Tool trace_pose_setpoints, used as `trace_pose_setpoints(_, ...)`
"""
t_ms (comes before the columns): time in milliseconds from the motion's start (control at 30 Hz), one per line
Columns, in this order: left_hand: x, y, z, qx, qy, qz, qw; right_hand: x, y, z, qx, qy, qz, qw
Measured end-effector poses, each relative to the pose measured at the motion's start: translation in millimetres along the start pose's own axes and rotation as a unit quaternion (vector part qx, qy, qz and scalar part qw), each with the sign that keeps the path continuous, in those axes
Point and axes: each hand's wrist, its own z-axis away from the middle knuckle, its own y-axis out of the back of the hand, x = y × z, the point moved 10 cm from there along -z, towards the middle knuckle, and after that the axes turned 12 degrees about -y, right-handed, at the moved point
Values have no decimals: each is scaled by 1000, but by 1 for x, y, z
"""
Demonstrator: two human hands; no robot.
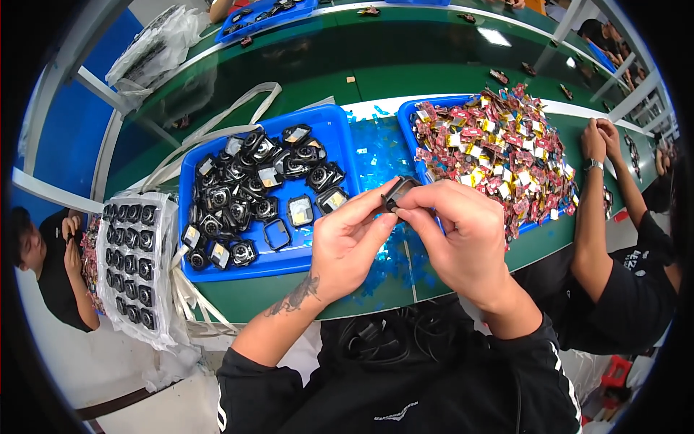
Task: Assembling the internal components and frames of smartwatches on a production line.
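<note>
Both my hands meet above the front edge of the green bench, holding one small black smartwatch case [398, 190]. The fingers of my left hand [343, 244] grip it from the left, the thumb below. My right hand [465, 233] pinches it at its right and lower side; fingertips cover part of it. To the left stands a blue tray [270, 265] with many black smartwatch cases [237, 210] heaped inside. Right of my hands, a second blue tray [407, 116] is piled with small red circuit boards and white and yellow battery pieces [499, 141].
Blue film scraps [376, 155] lie between the trays. At the left rim leans a white foam tray [155, 322] of round black parts. White straps [253, 94] cross the bench. Co-workers sit on both sides, one person's forearms [594, 195] close on my right.
</note>
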Motion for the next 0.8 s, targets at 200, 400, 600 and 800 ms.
trace_pose_setpoints(200,1,-1,0,-9,-1,2,1000,2,-2,-2,-15,-1,6,1000)
trace_pose_setpoints(400,-6,3,3,6,24,0,1000,10,-4,-5,-53,-52,-26,997)
trace_pose_setpoints(600,-4,1,2,-5,14,-25,1000,10,0,-5,-32,-41,-30,998)
trace_pose_setpoints(800,-3,0,2,-14,-7,-36,999,11,-3,-6,-52,-57,-5,997)
